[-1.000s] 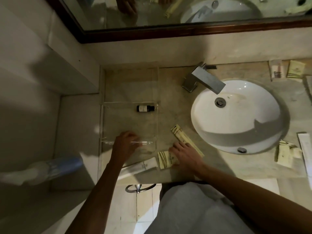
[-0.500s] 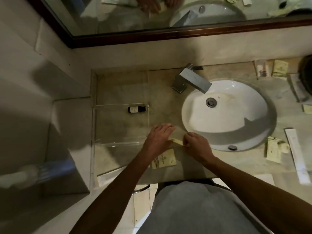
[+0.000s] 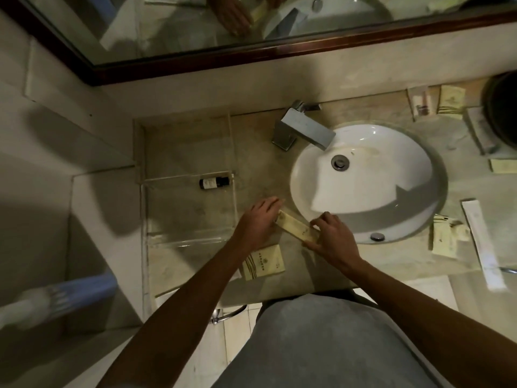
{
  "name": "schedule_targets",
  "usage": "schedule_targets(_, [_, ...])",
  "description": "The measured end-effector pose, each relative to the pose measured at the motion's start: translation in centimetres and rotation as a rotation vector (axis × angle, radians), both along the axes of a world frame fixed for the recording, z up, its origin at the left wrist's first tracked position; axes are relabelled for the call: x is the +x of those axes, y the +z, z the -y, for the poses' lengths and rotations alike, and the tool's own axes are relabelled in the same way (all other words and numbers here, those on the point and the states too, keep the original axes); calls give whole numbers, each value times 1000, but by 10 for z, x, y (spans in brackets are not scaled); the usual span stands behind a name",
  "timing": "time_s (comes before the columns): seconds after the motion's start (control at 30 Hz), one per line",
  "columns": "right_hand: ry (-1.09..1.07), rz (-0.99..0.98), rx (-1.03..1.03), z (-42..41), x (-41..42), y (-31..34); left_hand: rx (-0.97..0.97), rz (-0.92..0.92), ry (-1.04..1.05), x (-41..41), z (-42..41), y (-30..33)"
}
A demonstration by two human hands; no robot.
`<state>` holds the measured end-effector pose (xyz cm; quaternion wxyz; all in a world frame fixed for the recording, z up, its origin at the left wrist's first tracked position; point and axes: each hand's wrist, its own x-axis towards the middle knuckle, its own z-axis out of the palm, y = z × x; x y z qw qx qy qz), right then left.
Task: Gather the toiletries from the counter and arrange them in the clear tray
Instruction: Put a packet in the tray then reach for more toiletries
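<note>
Both hands hold a long cream toiletry packet [image 3: 294, 227] just above the counter, in front of the sink. My left hand [image 3: 258, 221] grips its left end, and my right hand [image 3: 334, 238] pinches its right end. The clear tray [image 3: 190, 239] lies left of my hands on the counter. Inside it, near the middle divider, a small dark bottle [image 3: 214, 182] lies on its side. A square cream sachet [image 3: 263, 261] rests on the counter below my left wrist.
The white sink [image 3: 363, 180] and steel faucet [image 3: 303, 130] lie to the right. Several more sachets [image 3: 444, 239], a long white packet [image 3: 482, 243] and packets at the back right [image 3: 450, 102] lie beyond the sink. A dark round container [image 3: 503, 110] stands far right.
My left hand left the tray and joined my right hand at the long packet, which both hands now hold by its ends. The view shifted left.
</note>
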<state>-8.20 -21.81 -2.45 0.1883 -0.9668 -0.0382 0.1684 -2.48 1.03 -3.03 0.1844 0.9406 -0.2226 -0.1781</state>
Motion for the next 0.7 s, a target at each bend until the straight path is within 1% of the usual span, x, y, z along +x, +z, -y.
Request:
schedule_targets(0.07, [-9, -37, -16, -6, 2, -1, 58, -38, -79, 9, 5, 1])
schedule_targets(0.13, [-11, -23, -44, -9, 7, 1, 127, -26, -162, 17, 6, 1])
schedule_targets(0.17, [-6, -9, -49, -10, 8, 3, 142, -22, -185, 19, 7, 2])
schedule_targets(0.23, [-15, 39, -9, -8, 10, 9, 122, -72, -186, 18, 11, 5])
schedule_targets(0.3, [-34, 113, 97, -6, 10, 15, 61, -135, -135, 16, 9, 14])
schedule_targets(0.33, [-60, 126, 167, -8, 12, 19, 22, -112, -97, 16, 1, 20])
schedule_targets(0.43, [-82, 63, 391, -43, 33, 34, -45, 63, -10, 16, -58, 36])
schedule_targets(0.5, [-41, -9, 478, -79, 53, 46, -58, 132, 99, 13, -109, 38])
schedule_targets(0.53, [-10, -38, 494, -95, 60, 51, -44, 151, 170, 12, -132, 37])
schedule_targets(0.6, [60, -94, 485, -122, 70, 59, 25, 122, 308, 6, -171, 35])
schedule_targets(0.63, [99, -107, 469, -131, 72, 61, 76, 119, 344, 3, -188, 31])
schedule_targets(0.7, [160, -121, 432, -140, 74, 62, 194, 118, 352, -1, -213, 21])
